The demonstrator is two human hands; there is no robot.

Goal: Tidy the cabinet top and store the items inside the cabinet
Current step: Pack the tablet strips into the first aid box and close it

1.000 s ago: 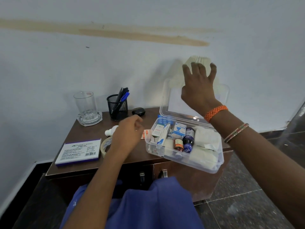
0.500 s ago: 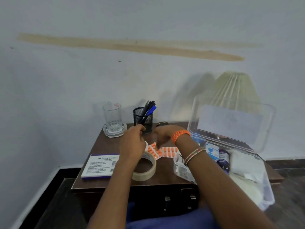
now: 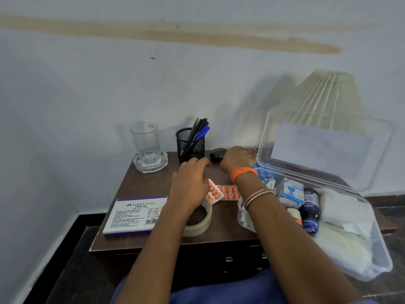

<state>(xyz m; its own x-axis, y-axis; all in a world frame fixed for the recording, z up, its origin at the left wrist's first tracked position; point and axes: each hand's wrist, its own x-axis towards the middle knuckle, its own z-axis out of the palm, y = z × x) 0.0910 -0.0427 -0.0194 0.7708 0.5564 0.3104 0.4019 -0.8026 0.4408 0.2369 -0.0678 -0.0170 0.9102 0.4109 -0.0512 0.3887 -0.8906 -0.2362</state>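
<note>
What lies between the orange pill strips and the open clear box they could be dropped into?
Only the person's own right forearm crosses that gap. The orange blister strips lie flat on the brown cabinet top, just left of the clear plastic box, whose lid stands open. No other item lies between them.

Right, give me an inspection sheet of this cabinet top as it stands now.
Surface: brown cabinet top, items spread across it.
Job's things: stamp pad box front left; tape roll under left wrist; orange pill strips centre; open clear medicine box overhanging the right edge.
Clutter: glass in an ashtray, mesh pen holder, small black object by the wall.
Grippers: left hand curled above the strips, grasp unclear; right hand on the black object.
Cables: nothing seen.
Surroundings: stained wall, lampshade behind the lid.
</note>
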